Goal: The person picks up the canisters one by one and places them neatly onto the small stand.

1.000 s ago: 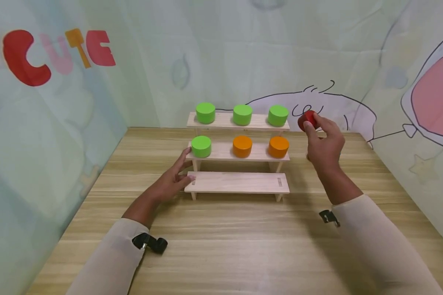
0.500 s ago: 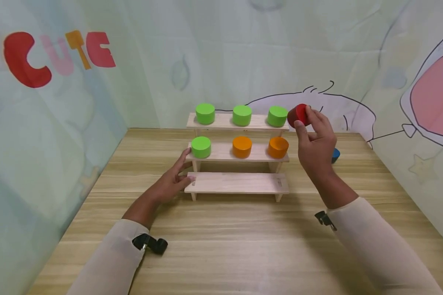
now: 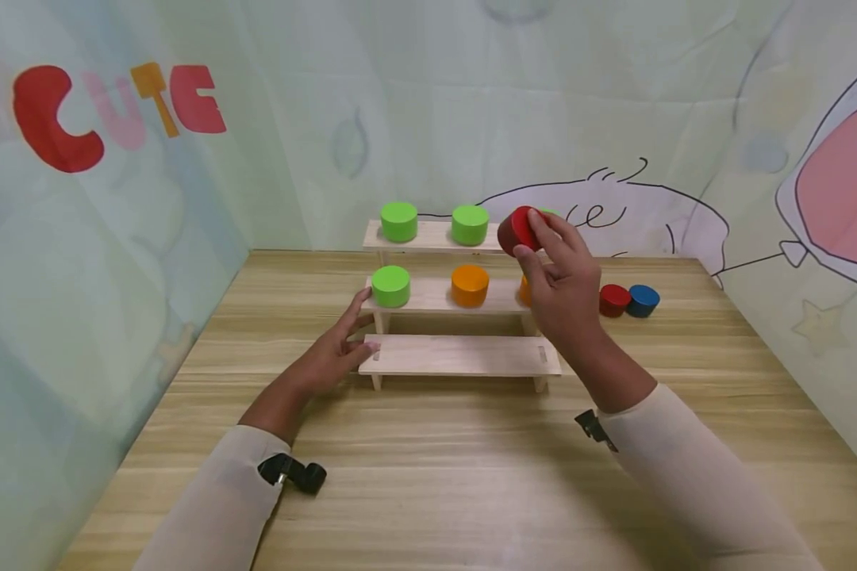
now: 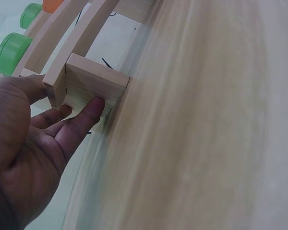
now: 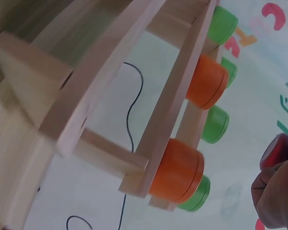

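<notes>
A three-tier wooden stand [image 3: 460,354] bears short cylinder blocks on its upper two tiers. My left hand [image 3: 326,357] holds the stand's left end. Its thumb lies over the end of the lowest tier, and in the left wrist view other fingers [image 4: 97,106] reach to the end leg below. My right hand [image 3: 564,289] pinches a red cylinder block [image 3: 516,231] between thumb and fingers. That block is tilted and raised at the top tier's right part, overlapping the right green block [image 3: 548,214] in the head view. Behind the hand, the right orange block [image 3: 524,292] is mostly hidden.
Green blocks [image 3: 399,222] stand along the top tier. On the middle tier are a green block [image 3: 390,286] and an orange block [image 3: 469,285]. Right of the stand, another red block [image 3: 615,300] and a blue block [image 3: 643,300] sit on the table [image 3: 428,476]. A printed cloth [image 3: 293,143] hangs behind.
My right hand has carried the red block leftward, from right of the stand to in front of the top tier's right part. The table's red and blue blocks now show. My left hand stays put.
</notes>
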A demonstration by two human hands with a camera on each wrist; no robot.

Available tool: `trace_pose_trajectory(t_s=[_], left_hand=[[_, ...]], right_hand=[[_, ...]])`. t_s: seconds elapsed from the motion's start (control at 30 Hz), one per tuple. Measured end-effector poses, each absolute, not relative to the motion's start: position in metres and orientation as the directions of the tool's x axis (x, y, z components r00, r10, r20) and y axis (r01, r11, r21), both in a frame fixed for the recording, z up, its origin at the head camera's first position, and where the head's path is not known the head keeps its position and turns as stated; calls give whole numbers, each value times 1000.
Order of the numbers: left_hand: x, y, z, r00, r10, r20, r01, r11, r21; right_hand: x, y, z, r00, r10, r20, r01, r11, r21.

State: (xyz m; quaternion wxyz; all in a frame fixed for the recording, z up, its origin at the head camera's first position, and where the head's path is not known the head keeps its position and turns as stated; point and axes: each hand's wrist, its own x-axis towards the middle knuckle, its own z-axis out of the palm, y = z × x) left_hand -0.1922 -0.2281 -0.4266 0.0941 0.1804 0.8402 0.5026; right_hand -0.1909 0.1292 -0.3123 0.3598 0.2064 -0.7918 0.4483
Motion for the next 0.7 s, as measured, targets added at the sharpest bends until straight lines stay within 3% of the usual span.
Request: trace_pose_trajectory(t_s=[0.23,0.7], left_hand=[[-192,-228,-428,-915,403,26,212,425,880],[-192,-229,-426,-908,418,38,232,425,875]], right_hand=[[-184,107,-311,-634,-77,770,-705,468,-533],[-168,69,-320,-675,-177,717,-709,425,-563]])
